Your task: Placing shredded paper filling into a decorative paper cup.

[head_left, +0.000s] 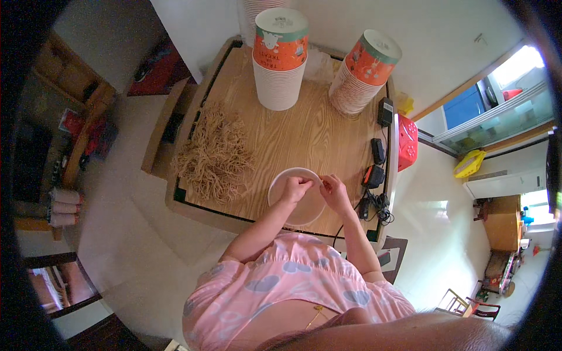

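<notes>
Head view: right hand (pixel 332 188) is pinching white bucket (pixel 313 209) by its rim, likely steadying it; left hand (pixel 297 188) is curling over its mouth, contents unclear. Bucket is sitting near wooden table (pixel 287 140)'s front edge, probably for reach; twine pile (pixel 216 155) is lying left.

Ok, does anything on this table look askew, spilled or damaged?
Nothing looks spilled or damaged. Just untidy: tangled tan strings heaped at the left of the table and black cable looped loosely at its right.
</notes>
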Tool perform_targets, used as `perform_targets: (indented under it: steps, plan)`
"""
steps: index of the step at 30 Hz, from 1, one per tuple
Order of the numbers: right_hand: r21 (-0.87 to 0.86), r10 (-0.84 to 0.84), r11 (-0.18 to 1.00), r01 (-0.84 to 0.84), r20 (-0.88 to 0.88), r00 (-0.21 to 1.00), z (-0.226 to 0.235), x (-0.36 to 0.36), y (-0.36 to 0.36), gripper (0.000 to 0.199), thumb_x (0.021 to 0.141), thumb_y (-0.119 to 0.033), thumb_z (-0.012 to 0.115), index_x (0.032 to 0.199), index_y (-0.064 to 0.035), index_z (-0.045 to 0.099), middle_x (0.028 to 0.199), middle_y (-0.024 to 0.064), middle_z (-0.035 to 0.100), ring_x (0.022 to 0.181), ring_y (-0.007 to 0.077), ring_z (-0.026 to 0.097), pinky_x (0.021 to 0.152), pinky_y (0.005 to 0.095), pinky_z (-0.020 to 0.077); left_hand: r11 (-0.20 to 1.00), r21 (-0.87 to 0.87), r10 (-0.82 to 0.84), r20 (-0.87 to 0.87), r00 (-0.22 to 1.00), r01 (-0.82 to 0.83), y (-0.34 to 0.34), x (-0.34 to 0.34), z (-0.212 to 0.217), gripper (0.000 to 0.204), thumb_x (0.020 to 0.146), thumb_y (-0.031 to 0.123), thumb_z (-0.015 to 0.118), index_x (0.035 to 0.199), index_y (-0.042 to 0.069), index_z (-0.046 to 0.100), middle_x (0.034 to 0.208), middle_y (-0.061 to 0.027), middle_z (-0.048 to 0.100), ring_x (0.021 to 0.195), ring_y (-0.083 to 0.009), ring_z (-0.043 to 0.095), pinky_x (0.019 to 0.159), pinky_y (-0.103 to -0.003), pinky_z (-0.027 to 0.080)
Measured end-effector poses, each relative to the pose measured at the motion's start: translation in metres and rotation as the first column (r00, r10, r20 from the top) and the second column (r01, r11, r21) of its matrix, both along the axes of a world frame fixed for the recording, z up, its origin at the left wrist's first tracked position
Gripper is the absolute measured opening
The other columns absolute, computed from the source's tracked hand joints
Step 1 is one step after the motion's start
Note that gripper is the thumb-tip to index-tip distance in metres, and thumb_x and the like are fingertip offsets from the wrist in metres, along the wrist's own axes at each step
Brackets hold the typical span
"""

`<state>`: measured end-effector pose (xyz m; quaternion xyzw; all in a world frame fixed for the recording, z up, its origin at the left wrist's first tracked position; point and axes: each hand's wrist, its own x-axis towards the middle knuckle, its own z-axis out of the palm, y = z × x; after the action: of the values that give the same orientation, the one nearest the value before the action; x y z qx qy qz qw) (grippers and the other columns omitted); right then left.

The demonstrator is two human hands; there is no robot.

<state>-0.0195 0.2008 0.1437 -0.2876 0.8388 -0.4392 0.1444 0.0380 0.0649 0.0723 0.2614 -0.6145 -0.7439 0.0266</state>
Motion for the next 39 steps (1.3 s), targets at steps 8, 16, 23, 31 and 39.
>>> perform_targets:
  steps: [8, 16, 23, 31, 39]
  plan:
    - [-0.029, 0.01, 1.0, -0.01, 0.002, 1.0, -0.012, -0.002, 0.002, 0.024, 0.074, -0.001, 0.056, 0.097, -0.003, 0.059, 0.073, 0.0067, 0.05, 0.062, 0.0136, 0.048, 0.058, 0.0247, 0.0416, 0.996, -0.081, 0.047, 0.045, 0.998, -0.043, 0.003, -0.003, -0.005, 0.015, 0.073, 0.013, 0.064, 0.076, -0.002, 0.066, 0.07, -0.006, 0.065, 0.065, -0.0107, 0.058, 0.058, -0.025, 0.045]
    - [-0.06, -0.084, 0.994, 0.086, 0.039, 0.996, 0.007, 0.004, -0.006, 0.025, 0.074, -0.005, 0.061, 0.098, -0.0052, 0.059, 0.078, 0.0058, 0.052, 0.065, 0.0144, 0.05, 0.059, 0.0253, 0.0427, 0.997, -0.057, 0.052, 0.064, 0.997, -0.049, -0.001, 0.0, 0.001, 0.014, 0.073, 0.014, 0.065, 0.076, 0.0, 0.066, 0.066, -0.0038, 0.063, 0.061, -0.0098, 0.057, 0.056, -0.024, 0.043]
    - [-0.077, 0.057, 0.995, -0.067, -0.136, 0.989, 0.031, 0.003, 0.001, 0.022, 0.071, -0.004, 0.065, 0.093, -0.0051, 0.06, 0.083, 0.007, 0.055, 0.071, 0.0191, 0.054, 0.063, 0.0272, 0.045, 0.969, 0.202, -0.167, 0.096, 0.981, 0.145, -0.013, 0.012, 0.057, 0.011, 0.079, 0.017, 0.061, 0.083, 0.007, 0.065, 0.054, 0.0048, 0.048, 0.044, -0.0036, 0.04, 0.038, -0.02, 0.029]
    - [0.004, 0.218, 0.973, -0.23, -0.346, 0.913, 0.037, -0.003, 0.004, 0.009, 0.073, -0.011, 0.063, 0.08, -0.0059, 0.06, 0.074, 0.0086, 0.055, 0.073, 0.0275, 0.053, 0.065, 0.0363, 0.0424, 0.945, 0.264, -0.226, 0.096, 0.969, 0.194, -0.017, 0.015, 0.053, 0.013, 0.081, 0.019, 0.06, 0.084, 0.007, 0.063, 0.054, 0.0057, 0.046, 0.042, -0.0032, 0.037, 0.036, -0.019, 0.027]
    - [0.108, 0.317, 0.948, -0.299, -0.392, 0.864, 0.04, -0.006, 0.003, 0.006, 0.077, -0.008, 0.056, 0.082, -0.0053, 0.054, 0.077, 0.0083, 0.054, 0.076, 0.0268, 0.051, 0.068, 0.0358, 0.0394, 0.971, 0.166, -0.175, 0.019, 0.984, 0.17, -0.014, 0.015, 0.065, 0.01, 0.076, 0.012, 0.065, 0.082, 0.004, 0.066, 0.07, 0.0001, 0.061, 0.06, -0.0063, 0.053, 0.054, -0.021, 0.042]
